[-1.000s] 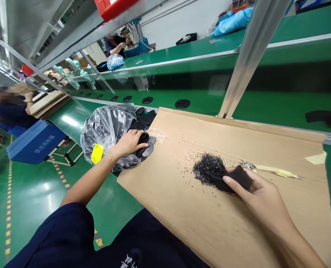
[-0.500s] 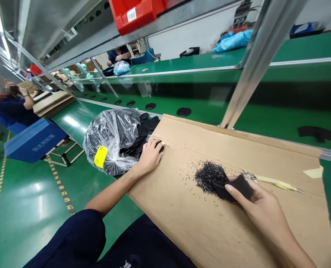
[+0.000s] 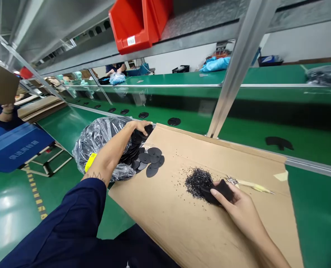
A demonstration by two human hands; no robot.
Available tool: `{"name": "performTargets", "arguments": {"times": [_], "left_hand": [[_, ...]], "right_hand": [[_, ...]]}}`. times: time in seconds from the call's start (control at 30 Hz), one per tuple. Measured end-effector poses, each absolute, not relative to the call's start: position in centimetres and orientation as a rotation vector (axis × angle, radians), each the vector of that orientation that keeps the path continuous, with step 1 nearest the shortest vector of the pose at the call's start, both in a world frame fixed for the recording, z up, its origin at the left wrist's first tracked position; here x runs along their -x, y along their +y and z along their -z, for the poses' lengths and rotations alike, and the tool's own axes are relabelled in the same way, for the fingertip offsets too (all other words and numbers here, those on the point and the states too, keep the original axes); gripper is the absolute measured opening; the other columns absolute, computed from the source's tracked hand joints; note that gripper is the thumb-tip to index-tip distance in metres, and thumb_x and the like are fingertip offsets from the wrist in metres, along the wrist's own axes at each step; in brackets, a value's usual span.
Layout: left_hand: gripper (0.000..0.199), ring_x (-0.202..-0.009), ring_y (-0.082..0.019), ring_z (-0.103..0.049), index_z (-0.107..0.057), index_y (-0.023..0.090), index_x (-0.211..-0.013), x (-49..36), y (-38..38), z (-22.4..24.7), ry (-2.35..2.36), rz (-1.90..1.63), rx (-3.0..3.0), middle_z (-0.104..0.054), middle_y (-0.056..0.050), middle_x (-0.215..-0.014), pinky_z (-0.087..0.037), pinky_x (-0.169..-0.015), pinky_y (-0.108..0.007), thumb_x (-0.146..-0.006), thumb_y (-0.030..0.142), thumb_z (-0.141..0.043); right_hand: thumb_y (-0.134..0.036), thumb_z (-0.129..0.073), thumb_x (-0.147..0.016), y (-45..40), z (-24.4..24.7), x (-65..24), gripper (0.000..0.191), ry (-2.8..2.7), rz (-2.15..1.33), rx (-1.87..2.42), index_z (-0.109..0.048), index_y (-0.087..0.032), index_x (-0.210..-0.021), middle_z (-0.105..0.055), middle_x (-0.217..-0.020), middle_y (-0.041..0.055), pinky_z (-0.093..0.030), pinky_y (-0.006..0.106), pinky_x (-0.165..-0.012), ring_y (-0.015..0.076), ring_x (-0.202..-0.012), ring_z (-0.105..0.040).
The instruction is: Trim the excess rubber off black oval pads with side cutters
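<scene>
My left hand (image 3: pixel 141 127) reaches past the mouth of a clear plastic bag (image 3: pixel 91 134), its fingers curled over black oval discs at the far side. Several flat black discs (image 3: pixel 153 155) lie overlapping on the cardboard sheet (image 3: pixel 179 227) in front of the bag. My right hand (image 3: pixel 239 204) pinches a dark, curved flat piece (image 3: pixel 222 193) between thumb and fingers. That piece touches the edge of a heap of small black bits (image 3: pixel 196 180). Beyond this hand lies a pale-handled pointed tool (image 3: pixel 253 186) with a metal head.
Black discs (image 3: pixel 173 121) stand spaced in a row on the green surface beyond the cardboard. A metal post (image 3: pixel 227 93) rises behind. Overhead hangs a red bin (image 3: pixel 139 28) on a shelf. A blue crate (image 3: pixel 20 149) and a co-worker's arm (image 3: pixel 5 113) are at left.
My left hand has moved away from me across the bag mouth, and discs now lie spread on the cardboard. My right hand stays by the heap. The view has turned slightly.
</scene>
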State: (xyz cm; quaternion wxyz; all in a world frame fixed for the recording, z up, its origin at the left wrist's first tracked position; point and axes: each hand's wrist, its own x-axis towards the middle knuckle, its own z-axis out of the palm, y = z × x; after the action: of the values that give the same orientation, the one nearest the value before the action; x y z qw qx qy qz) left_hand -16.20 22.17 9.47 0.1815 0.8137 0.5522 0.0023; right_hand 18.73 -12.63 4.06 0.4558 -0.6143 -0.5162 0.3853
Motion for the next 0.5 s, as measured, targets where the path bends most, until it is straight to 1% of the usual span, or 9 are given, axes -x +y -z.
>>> {"name": "performTargets", "arguments": {"times": [0.1, 0.2, 0.37, 0.43, 0.5], "left_hand": [[0.067, -0.112, -0.028, -0.066, -0.071, 0.019, -0.106, 16.6, 23.6, -9.1, 1.480, 0.093, -2.231, -0.074, -0.007, -0.108, -0.051, -0.099, -0.028, -0.042, 0.023, -0.089], [0.076, -0.108, -0.029, -0.066, -0.071, 0.020, -0.106, 17.1, 24.6, -8.7, 1.455, 0.174, -2.208, -0.074, -0.008, -0.106, -0.053, -0.095, -0.030, -0.032, 0.019, -0.090], [0.077, -0.100, -0.028, -0.068, -0.070, 0.022, -0.110, 17.9, 25.5, -8.7, 1.476, 0.318, -2.202, -0.073, -0.005, -0.101, -0.054, -0.091, -0.031, -0.036, 0.022, -0.088], [0.084, -0.103, -0.030, -0.067, -0.068, 0.023, -0.116, 17.9, 25.6, -8.6, 1.473, 0.381, -2.218, -0.071, -0.007, -0.107, -0.054, -0.093, -0.032, -0.035, 0.023, -0.089], [0.094, -0.114, -0.033, -0.064, -0.064, 0.023, -0.124, 17.8, 25.5, -8.6, 1.472, 0.429, -2.246, -0.067, -0.010, -0.120, -0.052, -0.098, -0.035, -0.034, 0.027, -0.091]], "right_hand": [[-0.080, -0.075, -0.072, -12.6, -4.0, -18.9, 0.065, -1.257, -0.978, 1.517, -0.072, -0.018, -0.093, -0.072, -0.096, 0.0094, -0.059, 0.037, -0.082, 0.0317, -0.092, -0.068], [-0.081, -0.075, -0.072, -12.6, -3.9, -19.0, 0.066, -1.254, -0.985, 1.533, -0.072, -0.018, -0.092, -0.071, -0.096, 0.0095, -0.059, 0.037, -0.082, 0.0314, -0.092, -0.068], [-0.080, -0.076, -0.072, -12.6, -3.9, -19.2, 0.063, -1.249, -0.998, 1.554, -0.073, -0.020, -0.091, -0.071, -0.094, 0.0085, -0.058, 0.037, -0.085, 0.0308, -0.092, -0.067], [-0.080, -0.076, -0.072, -12.6, -3.8, -19.2, 0.063, -1.247, -1.007, 1.557, -0.073, -0.020, -0.091, -0.071, -0.093, 0.0084, -0.059, 0.036, -0.083, 0.0304, -0.091, -0.067], [-0.080, -0.076, -0.072, -12.6, -3.6, -19.2, 0.063, -1.251, -1.001, 1.558, -0.073, -0.020, -0.090, -0.071, -0.092, 0.0085, -0.059, 0.036, -0.083, 0.0302, -0.091, -0.067]]}}
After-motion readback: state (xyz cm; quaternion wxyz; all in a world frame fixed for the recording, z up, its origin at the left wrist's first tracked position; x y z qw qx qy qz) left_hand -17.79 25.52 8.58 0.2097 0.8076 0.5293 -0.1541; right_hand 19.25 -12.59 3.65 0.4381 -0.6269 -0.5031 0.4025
